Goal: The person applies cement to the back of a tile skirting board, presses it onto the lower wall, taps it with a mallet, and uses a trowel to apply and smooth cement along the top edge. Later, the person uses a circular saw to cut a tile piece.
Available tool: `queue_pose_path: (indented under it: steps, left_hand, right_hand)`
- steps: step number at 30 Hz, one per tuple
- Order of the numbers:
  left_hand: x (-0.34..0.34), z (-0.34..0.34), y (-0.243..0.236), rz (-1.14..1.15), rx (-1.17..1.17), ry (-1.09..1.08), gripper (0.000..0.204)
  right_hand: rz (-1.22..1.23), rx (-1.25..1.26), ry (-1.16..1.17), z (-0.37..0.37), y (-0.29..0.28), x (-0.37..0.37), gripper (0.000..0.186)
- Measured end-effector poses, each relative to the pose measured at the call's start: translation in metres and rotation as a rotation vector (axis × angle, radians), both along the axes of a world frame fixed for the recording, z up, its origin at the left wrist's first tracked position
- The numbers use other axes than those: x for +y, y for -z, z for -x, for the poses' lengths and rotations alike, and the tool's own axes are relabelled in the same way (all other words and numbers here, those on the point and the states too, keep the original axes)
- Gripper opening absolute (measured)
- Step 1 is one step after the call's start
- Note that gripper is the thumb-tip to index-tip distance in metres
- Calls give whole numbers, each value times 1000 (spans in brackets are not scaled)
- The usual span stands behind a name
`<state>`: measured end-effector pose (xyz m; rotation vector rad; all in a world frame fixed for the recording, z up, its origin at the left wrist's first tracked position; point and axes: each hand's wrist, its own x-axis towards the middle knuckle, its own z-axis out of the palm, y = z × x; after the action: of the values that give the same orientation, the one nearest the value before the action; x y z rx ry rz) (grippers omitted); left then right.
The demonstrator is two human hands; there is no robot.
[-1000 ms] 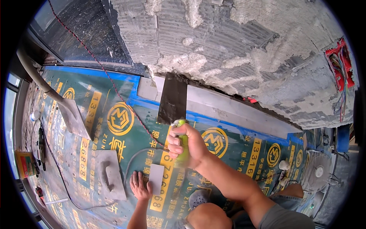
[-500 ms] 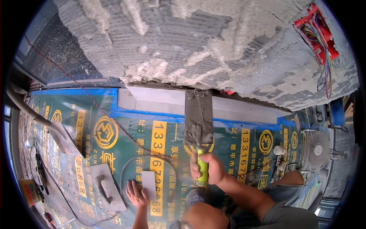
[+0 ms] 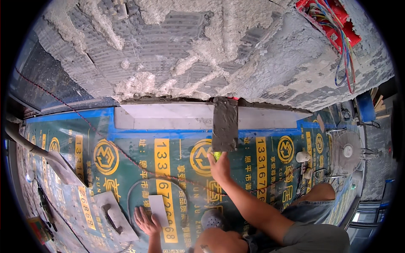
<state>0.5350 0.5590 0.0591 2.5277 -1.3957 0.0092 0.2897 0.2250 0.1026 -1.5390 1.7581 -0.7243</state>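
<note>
My right hand is closed round the yellow-green handle of a trowel. Wet grey mortar coats its rectangular blade, whose far end reaches the gap at the foot of the rough wall. Below that gap runs a pale tile ledge, partly covered by the blade. My left hand lies with fingers stretched out on the green floor sheet, its thumb beside a white rectangular piece. To the left of that hand lies a wide plastering trowel, handle upward.
A shovel lies at the left. A dark red cord crosses the sheet, near a grey hose loop. Blue tape edges the ledge. At right stand a fan and, above it, a red wall box with loose wires.
The mortar-laden trowel has moved right along the wall's foot in my right hand, and less of its handle shows. My left hand stays beside the white piece. The whole view has shifted slightly.
</note>
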Motion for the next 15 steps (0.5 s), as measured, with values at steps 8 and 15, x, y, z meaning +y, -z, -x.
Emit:
queue_pose_path:
  steps: [8,15]
  left_hand:
    - [0,1,1,-21,8,-15,64]
    - [0,-1,5,9,-24,11,65]
  right_hand:
    - [-67,88,-5,-42,18,-2,66]
    - [-139,284,-85,1,-19,23,64]
